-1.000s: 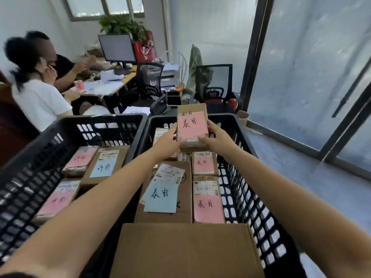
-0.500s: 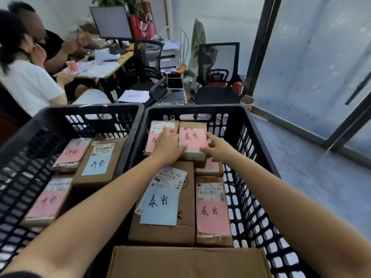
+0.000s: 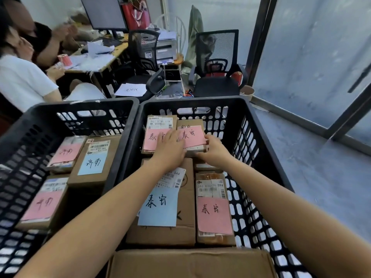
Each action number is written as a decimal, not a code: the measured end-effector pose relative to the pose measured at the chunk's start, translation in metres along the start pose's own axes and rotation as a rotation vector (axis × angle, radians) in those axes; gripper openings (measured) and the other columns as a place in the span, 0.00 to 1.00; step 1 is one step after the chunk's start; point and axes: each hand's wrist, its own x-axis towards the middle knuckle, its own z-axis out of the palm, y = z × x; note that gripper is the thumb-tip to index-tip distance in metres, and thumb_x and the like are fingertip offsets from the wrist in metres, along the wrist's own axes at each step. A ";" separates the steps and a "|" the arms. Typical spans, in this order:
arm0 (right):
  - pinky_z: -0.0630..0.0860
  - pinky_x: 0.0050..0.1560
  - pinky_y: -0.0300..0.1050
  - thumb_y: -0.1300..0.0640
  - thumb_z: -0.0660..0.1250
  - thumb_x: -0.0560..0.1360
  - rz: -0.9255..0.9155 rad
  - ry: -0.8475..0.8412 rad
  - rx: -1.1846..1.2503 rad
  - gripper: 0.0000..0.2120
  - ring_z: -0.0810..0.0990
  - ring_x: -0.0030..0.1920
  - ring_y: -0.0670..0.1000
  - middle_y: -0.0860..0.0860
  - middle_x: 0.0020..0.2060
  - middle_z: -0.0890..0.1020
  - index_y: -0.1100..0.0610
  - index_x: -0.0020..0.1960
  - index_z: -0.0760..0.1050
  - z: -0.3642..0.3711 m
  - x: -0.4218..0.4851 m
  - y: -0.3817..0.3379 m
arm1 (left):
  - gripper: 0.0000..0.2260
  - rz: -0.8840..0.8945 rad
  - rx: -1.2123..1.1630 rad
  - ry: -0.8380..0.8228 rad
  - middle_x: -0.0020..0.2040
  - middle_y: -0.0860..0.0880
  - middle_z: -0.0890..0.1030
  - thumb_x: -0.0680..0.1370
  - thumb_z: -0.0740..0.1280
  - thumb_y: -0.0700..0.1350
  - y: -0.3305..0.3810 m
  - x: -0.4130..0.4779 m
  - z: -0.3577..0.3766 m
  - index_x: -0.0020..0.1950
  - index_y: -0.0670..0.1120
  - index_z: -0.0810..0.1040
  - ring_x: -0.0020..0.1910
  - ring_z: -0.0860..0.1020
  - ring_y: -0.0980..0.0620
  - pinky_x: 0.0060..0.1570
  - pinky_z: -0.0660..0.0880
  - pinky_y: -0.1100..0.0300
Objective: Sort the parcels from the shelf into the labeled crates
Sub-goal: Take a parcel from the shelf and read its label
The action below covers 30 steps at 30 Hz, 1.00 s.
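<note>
Clearance first. Right-hand black plastic lattice crate (image 3: 259, 125): far row taken up by two small parcels side by side, touching. Small brown cardboard parcel with pink handwritten label (image 3: 192, 135) on the right of that row, lying flat, label up. Left edge tight against neighbouring brown parcel with white shipping sticker and pink label (image 3: 158, 127). Open room mainly on the right, a strip between parcel edge and right crate wall; narrower strip behind, towards the far wall. Near side closed off by large brown carton with blue label (image 3: 160, 209) and slim brown parcel with pink label (image 3: 213, 215), side by side. Left-hand black lattice crate (image 3: 66, 111) rim to rim with the first, three labelled parcels visible inside. Plain brown cardboard box (image 3: 190, 263) along the bottom of the view.

Left hand (image 3: 170, 149): palm down, fingers straight, flat across the seam between the two far parcels, covering part of both pink labels; nothing pinched.

Right hand (image 3: 213, 150): palm down at the parcel's near right corner, fingertips against its right edge. Curl round the edge or mere touch: cannot tell.

Both forearms bare, reaching in over the near parcels, clear of the crate rims.
</note>
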 end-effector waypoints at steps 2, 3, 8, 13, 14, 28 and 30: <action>0.72 0.62 0.53 0.61 0.70 0.71 -0.011 -0.050 -0.088 0.30 0.73 0.61 0.56 0.57 0.62 0.73 0.57 0.69 0.62 0.001 -0.001 0.001 | 0.17 0.011 0.010 -0.015 0.77 0.44 0.54 0.82 0.53 0.48 0.000 -0.001 -0.002 0.67 0.45 0.69 0.76 0.46 0.44 0.73 0.43 0.42; 0.73 0.61 0.52 0.61 0.70 0.71 -0.009 -0.070 -0.122 0.31 0.73 0.60 0.55 0.56 0.62 0.72 0.57 0.70 0.61 0.001 -0.001 0.001 | 0.17 0.014 0.013 -0.021 0.76 0.45 0.55 0.82 0.52 0.48 -0.001 -0.002 -0.002 0.67 0.45 0.70 0.76 0.46 0.44 0.73 0.43 0.42; 0.69 0.51 0.41 0.62 0.67 0.74 0.003 -0.103 -0.167 0.32 0.73 0.59 0.54 0.55 0.62 0.73 0.56 0.73 0.55 -0.002 -0.004 0.001 | 0.18 0.028 0.034 -0.048 0.74 0.47 0.61 0.82 0.50 0.50 -0.001 -0.003 -0.002 0.68 0.46 0.68 0.76 0.46 0.45 0.72 0.43 0.40; 0.72 0.57 0.45 0.60 0.67 0.74 -0.003 -0.094 -0.185 0.33 0.73 0.61 0.55 0.56 0.64 0.72 0.57 0.74 0.55 -0.006 0.000 -0.004 | 0.17 0.036 0.017 -0.044 0.73 0.47 0.62 0.82 0.51 0.50 -0.001 -0.004 -0.004 0.68 0.46 0.67 0.76 0.47 0.45 0.72 0.43 0.41; 0.73 0.58 0.46 0.59 0.67 0.74 0.001 -0.084 -0.169 0.33 0.74 0.61 0.55 0.56 0.64 0.73 0.56 0.74 0.56 -0.007 0.002 -0.004 | 0.17 0.041 0.011 -0.038 0.73 0.47 0.62 0.82 0.51 0.50 -0.001 -0.005 -0.005 0.68 0.46 0.67 0.76 0.47 0.45 0.72 0.43 0.42; 0.75 0.50 0.46 0.61 0.66 0.75 0.204 0.060 0.085 0.29 0.75 0.57 0.54 0.55 0.64 0.73 0.58 0.73 0.59 -0.013 0.005 0.001 | 0.20 0.061 0.103 -0.049 0.73 0.49 0.65 0.82 0.47 0.50 0.017 -0.004 -0.005 0.73 0.46 0.62 0.76 0.47 0.46 0.69 0.37 0.37; 0.76 0.46 0.45 0.61 0.65 0.75 0.237 0.089 0.113 0.25 0.76 0.54 0.53 0.55 0.62 0.75 0.58 0.70 0.63 -0.017 0.007 0.006 | 0.20 0.087 0.132 -0.067 0.73 0.49 0.66 0.83 0.47 0.49 0.023 -0.002 -0.007 0.73 0.46 0.62 0.76 0.49 0.46 0.69 0.37 0.38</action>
